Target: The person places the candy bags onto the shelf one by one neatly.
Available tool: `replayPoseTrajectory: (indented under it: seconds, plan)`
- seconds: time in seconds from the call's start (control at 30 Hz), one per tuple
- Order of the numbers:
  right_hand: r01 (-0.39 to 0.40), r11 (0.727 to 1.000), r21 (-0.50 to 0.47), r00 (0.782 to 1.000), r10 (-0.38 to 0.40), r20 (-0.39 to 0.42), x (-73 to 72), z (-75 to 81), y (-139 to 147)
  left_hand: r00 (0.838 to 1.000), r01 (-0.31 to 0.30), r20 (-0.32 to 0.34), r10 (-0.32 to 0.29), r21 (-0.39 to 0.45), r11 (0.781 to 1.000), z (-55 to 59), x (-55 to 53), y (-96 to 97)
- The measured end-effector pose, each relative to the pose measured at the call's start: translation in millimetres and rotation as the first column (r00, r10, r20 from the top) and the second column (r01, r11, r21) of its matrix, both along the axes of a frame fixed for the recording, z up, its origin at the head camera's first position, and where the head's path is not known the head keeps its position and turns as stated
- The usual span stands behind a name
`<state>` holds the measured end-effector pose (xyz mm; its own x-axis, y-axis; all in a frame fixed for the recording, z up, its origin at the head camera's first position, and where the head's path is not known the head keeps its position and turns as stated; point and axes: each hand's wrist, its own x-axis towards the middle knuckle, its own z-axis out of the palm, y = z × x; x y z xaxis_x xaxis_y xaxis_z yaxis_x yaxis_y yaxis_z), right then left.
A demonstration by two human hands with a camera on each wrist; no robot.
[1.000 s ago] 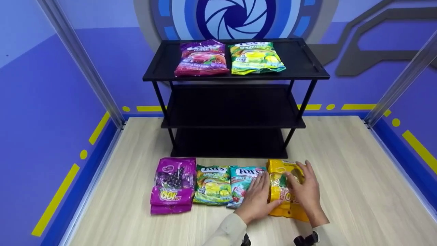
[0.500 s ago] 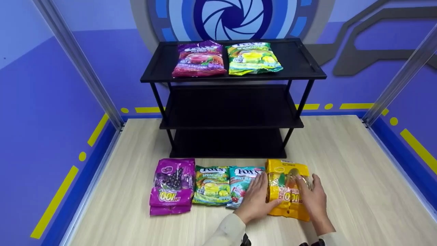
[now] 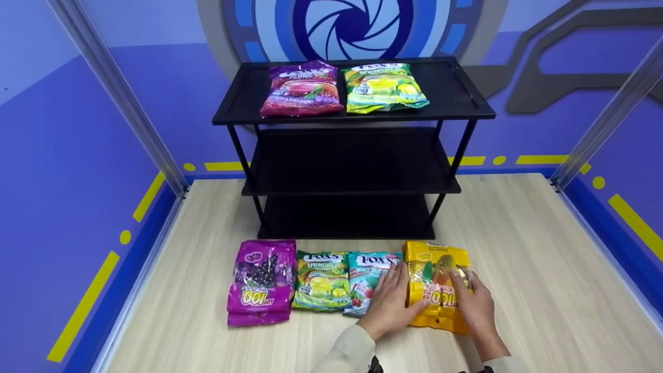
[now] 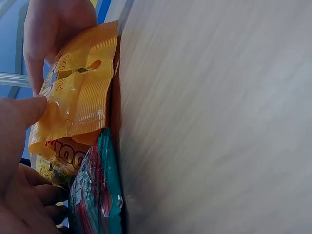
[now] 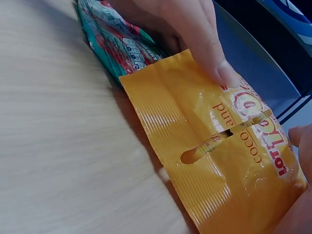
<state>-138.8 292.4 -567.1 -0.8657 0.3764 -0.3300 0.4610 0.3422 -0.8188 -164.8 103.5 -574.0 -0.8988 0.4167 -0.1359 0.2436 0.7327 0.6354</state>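
Note:
A yellow candy bag point(image 3: 437, 285) with a clear window lies face up at the right end of a row of bags. My left hand point(image 3: 389, 300) rests along its left side, fingers extended over the edge of a teal Fox's bag point(image 3: 362, 282); the thumb touches the yellow bag's front. At the yellow bag's right side is my right hand point(image 3: 475, 305), its thumb on the front and fingers beside the edge. In the right wrist view the bag's ribbed end with its hanging slot point(image 5: 214, 141) faces me. Fingertips beyond the bag are partly hidden.
Left of the teal bag lie a green and yellow Fox's bag point(image 3: 322, 282) and a purple candy bag point(image 3: 261, 282). Behind the row stands a black three-tier shelf point(image 3: 352, 192); on its top lie a berry bag point(image 3: 303, 90) and another green and yellow bag point(image 3: 384, 88).
My right hand has shifted right and down from over the yellow bag's front to its right side. My left hand stays in place. The bags lie nearly as before.

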Motion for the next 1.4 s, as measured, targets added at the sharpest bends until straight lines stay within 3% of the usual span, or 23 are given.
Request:
replayPoseTrajectory:
  seconds: [0.27, 0.5, 0.67, 0.9, 1.1, 1.4]
  plan:
    - [0.017, 1.0, 0.01, 1.0, -0.017, -0.022, -0.1, -1.0, -4.8, 1.0, 0.029, -0.009, -0.029, -0.012, 1.0, -1.4, 1.9, 1.5]
    - [0.079, 0.997, 0.009, 0.994, -0.078, -0.073, 2.0, -4.4, -5.1, 0.999, 0.045, -0.027, -0.045, -0.011, 0.999, -3.1, 2.6, 2.2]
    - [0.099, 0.993, -0.07, 0.989, -0.106, -0.1, 3.7, -4.4, -2.6, 0.998, 0.054, -0.016, -0.054, 0.011, 0.998, -4.9, 2.2, 1.9]
    - [0.193, 0.965, -0.179, 0.969, -0.216, -0.117, 0.7, 0.6, -3.2, 0.997, 0.07, -0.024, -0.069, 0.043, 0.997, -5.9, 2.7, 0.8]
    - [0.197, 0.954, -0.226, 0.961, -0.234, -0.146, 3.4, 5.5, -3.1, 0.997, 0.073, -0.036, -0.071, 0.072, 0.995, -7.4, 3.1, 0.1]
    - [0.18, 0.961, -0.212, 0.958, -0.22, -0.184, 9.0, 21.5, -7.1, 0.993, 0.085, -0.09, -0.074, 0.124, 0.989, -9.7, 5.7, -3.6]
